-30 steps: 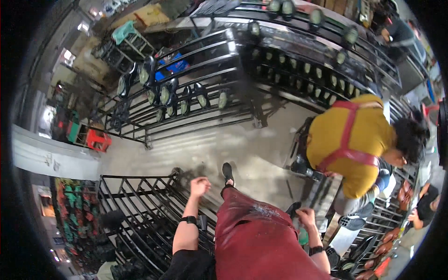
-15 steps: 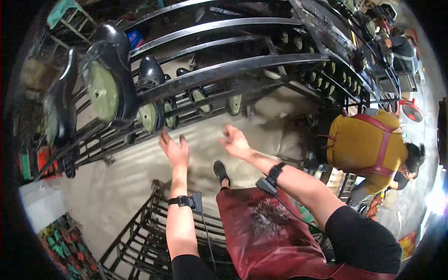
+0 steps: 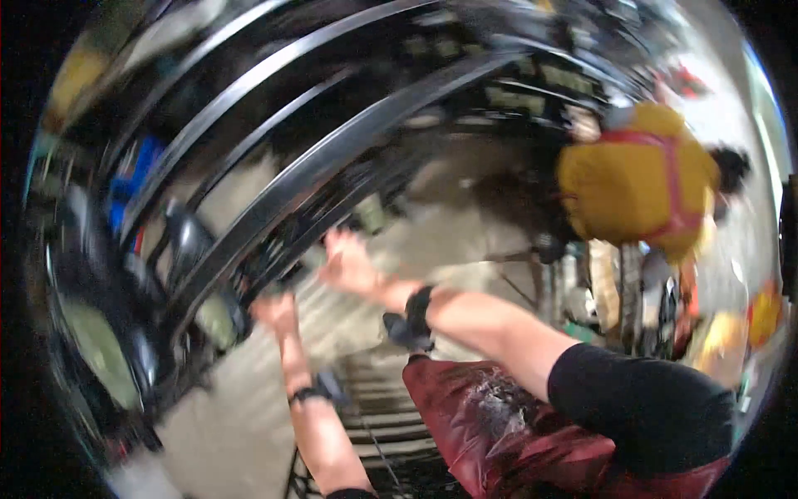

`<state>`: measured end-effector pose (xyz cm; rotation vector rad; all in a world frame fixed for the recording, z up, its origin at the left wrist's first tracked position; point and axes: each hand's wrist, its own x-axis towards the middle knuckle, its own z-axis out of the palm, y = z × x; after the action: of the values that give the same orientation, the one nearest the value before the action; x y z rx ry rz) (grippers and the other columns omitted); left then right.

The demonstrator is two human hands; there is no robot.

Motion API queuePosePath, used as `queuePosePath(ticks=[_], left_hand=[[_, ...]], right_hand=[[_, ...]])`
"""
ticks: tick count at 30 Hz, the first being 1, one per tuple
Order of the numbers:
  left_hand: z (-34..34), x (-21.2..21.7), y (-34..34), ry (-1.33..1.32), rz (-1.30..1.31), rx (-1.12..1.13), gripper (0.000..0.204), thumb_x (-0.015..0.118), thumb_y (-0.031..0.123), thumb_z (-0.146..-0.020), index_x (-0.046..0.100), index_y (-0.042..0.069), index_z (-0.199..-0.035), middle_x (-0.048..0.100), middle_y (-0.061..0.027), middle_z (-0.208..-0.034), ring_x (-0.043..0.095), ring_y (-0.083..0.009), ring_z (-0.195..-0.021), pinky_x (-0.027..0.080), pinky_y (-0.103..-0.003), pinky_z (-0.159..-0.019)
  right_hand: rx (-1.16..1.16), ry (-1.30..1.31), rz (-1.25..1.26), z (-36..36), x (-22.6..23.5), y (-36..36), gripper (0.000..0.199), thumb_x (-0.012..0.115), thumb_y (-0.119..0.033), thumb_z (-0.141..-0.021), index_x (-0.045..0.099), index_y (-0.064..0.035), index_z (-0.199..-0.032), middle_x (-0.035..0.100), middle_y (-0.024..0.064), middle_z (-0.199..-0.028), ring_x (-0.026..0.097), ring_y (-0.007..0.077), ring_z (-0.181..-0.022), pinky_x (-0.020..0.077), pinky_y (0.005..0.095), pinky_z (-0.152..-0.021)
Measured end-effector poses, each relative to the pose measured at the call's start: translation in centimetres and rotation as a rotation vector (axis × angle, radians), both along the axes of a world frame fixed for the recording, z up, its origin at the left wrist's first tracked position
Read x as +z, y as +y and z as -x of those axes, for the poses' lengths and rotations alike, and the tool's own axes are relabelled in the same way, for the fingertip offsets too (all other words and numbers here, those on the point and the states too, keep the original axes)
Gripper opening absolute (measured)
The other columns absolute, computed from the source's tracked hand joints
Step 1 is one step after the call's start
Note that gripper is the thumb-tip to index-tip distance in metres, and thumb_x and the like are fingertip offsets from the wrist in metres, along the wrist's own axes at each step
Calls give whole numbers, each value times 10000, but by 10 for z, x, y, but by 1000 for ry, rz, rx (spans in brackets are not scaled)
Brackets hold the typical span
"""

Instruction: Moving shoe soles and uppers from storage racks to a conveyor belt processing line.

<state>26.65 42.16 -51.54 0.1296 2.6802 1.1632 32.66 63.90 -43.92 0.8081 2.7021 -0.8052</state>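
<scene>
My left hand (image 3: 276, 314) is beside a black shoe (image 3: 216, 320) with a pale green sole, at the rack's lower left. Blur smears its fingers, and I cannot tell whether they touch the shoe. My right hand (image 3: 351, 264) reaches in front of the rack's lower rail, its fingers loosely apart and nothing visible in it. A larger black shoe (image 3: 104, 349) with a green sole stands at the far left. Between them another dark glossy shoe (image 3: 189, 237) shows behind a rail. Dark straps with small devices sit on both my wrists.
A black metal rack (image 3: 307, 170) with long rails crosses the upper left. At the right a person in a mustard top (image 3: 619, 183) with red straps bends over. My dark red apron (image 3: 499, 416) hangs below, beside a low slatted rack (image 3: 374, 395).
The view has swung, so the rack now slants more steeply and its shoes sit lower left. Both hands have shifted left in view, the left one closer to a shoe. The picture is more blurred.
</scene>
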Motion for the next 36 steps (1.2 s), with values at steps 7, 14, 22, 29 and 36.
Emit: queuePosePath(ticks=[7, 14, 22, 29, 36], left_hand=[[-251, 176, 33, -622, -305, 272, 905, 740, -73, -615, 417, -52, -1461, 563, -193, -1349, 581, -333, -1158, 488, -483, -1036], [-422, 190, 135, -813, 1, -877, 1063, 789, -147, -522, 406, -11, -1504, 543, -144, -1387, 578, -298, -1179, 452, -431, -1086], [-588, 275, 341, -529, 26, -1506, 1050, 838, -71, -521, 472, 49, -1498, 663, -98, -1200, 658, -245, -1009, 553, -380, -908], [-749, 364, 525, -836, -116, -1593, 882, 846, -29, -672, 459, 30, -1462, 667, -77, -1175, 639, -182, -1022, 540, -363, -905], [-875, 324, 653, -863, -54, -1604, 1116, 925, 88, -649, 319, -52, -1575, 576, -203, -1428, 595, -260, -1237, 474, -361, -1062]], right_hand=[[-226, -232, 498, -322, 99, 65, 746, 783, -259, -665, 539, -32, -1332, 647, 254, -1204, 635, 427, -1164, 539, 521, -947], [-838, -256, 404, -721, 226, 145, 781, 872, -353, -570, 653, -88, -1272, 724, 215, -1126, 690, 411, -1075, 552, 477, -917], [-1621, 132, 541, -901, 218, 161, 1070, 870, -341, -515, 499, -17, -1466, 633, 217, -1343, 587, 361, -1269, 485, 430, -1057], [-1982, 607, 548, -979, 256, 221, 938, 907, -176, -604, 526, 12, -1440, 680, 165, -1210, 656, 247, -1076, 531, 375, -940], [-2200, 842, 444, -1039, 299, 289, 817, 897, -115, -617, 579, 23, -1356, 681, 52, -1118, 629, 168, -1014, 491, 317, -937]])
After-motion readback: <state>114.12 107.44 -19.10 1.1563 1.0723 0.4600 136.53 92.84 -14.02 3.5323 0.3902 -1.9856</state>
